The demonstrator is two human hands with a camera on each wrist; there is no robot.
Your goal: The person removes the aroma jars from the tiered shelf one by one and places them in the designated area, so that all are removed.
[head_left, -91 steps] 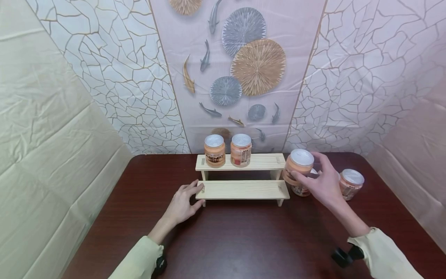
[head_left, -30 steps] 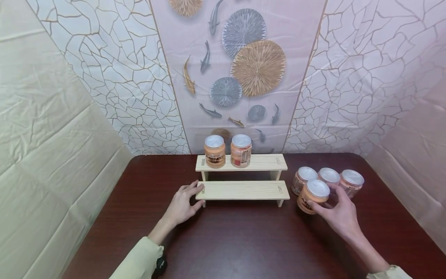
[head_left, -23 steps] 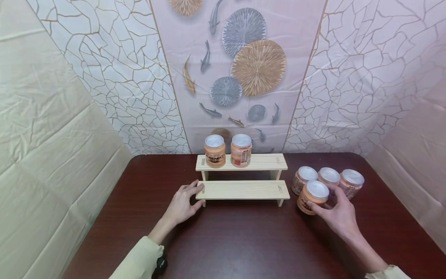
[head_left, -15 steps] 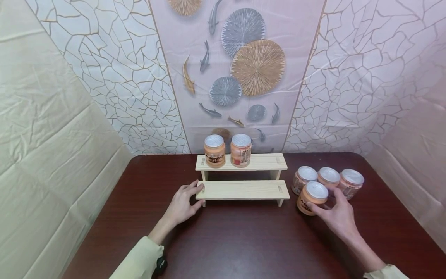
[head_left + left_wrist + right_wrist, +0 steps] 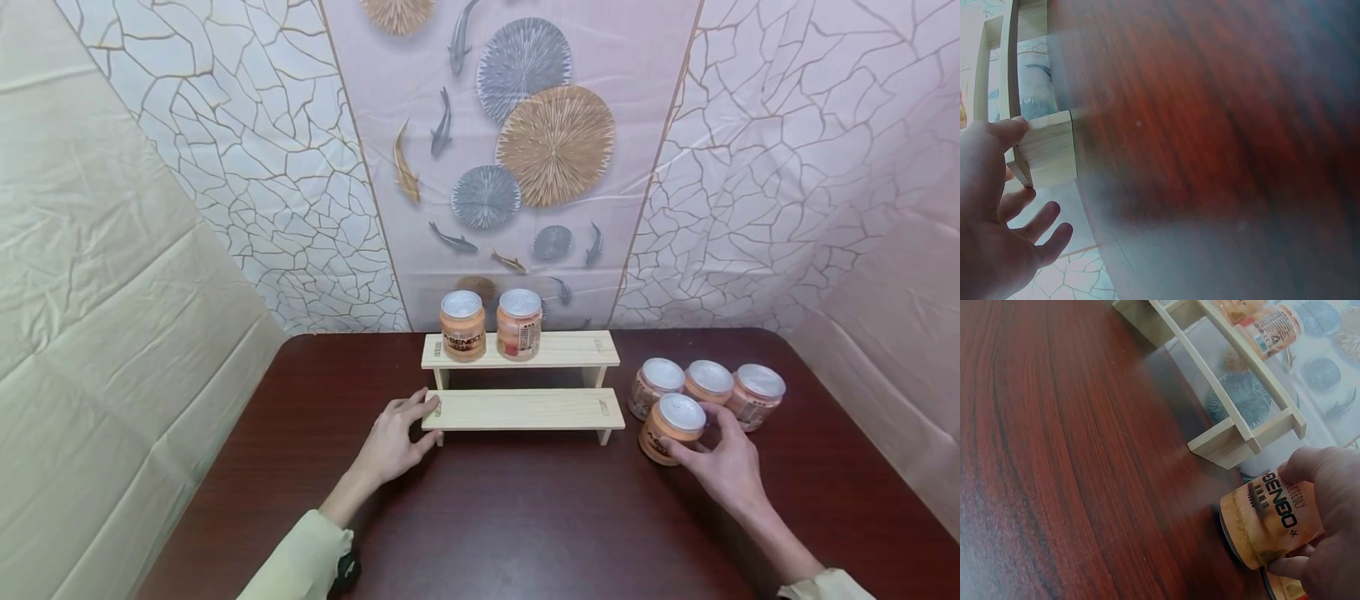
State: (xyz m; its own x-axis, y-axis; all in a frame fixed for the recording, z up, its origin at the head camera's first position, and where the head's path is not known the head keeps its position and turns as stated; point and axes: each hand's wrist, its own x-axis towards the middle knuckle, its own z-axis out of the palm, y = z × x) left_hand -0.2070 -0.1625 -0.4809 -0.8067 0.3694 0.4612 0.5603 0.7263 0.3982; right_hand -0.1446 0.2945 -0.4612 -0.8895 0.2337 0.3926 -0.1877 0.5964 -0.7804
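Note:
In the head view my right hand grips an orange jar with a silvery-white lid, thumb on its near left side. The jar appears to stand upright on the table, in front of several like jars. The right wrist view shows dark lettering on this jar. My left hand pinches the left end of the lower board of a two-tier pale wooden rack. Its thumb and index finger are against the board's end in the left wrist view, the other fingers loose. Part of the held jar is hidden behind the right fingers.
Two more jars, a left one and a right one, stand on the rack's upper tier. Behind the held jar a row of jars stands on the dark red-brown table. Patterned cloth hangs behind the table.
My right hand, which held the jar raised by the rack's right end, has brought it right and nearer, down in front of the other jars. The left hand stays on the rack.

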